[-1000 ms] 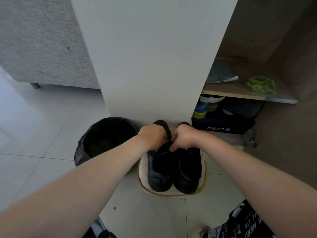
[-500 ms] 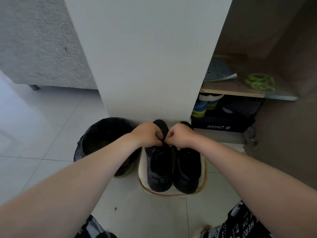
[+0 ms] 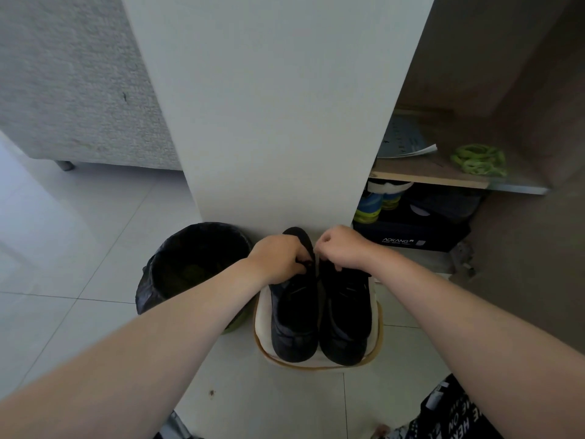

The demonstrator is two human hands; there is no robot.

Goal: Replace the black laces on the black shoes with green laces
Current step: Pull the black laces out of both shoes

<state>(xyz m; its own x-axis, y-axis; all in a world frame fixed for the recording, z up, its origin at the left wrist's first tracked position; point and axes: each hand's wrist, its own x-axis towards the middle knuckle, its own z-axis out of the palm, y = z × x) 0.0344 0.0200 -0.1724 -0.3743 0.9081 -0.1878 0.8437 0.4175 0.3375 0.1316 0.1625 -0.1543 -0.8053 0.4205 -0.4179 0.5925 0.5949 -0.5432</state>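
Fingers [image 3: 300, 257] of the left hand [image 3: 278, 258] and right hand [image 3: 343, 248] are curled, pinching the black lace [image 3: 308, 265] at the top of one of the black shoes [image 3: 296, 315], probably to undo it. Green laces [image 3: 478, 160] wait on the shelf [image 3: 427, 180], well apart.

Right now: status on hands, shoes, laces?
Left hand, right hand both pinching black laces. Black shoes paired on cream pad. Green laces untouched on shelf. Nothing blocking.
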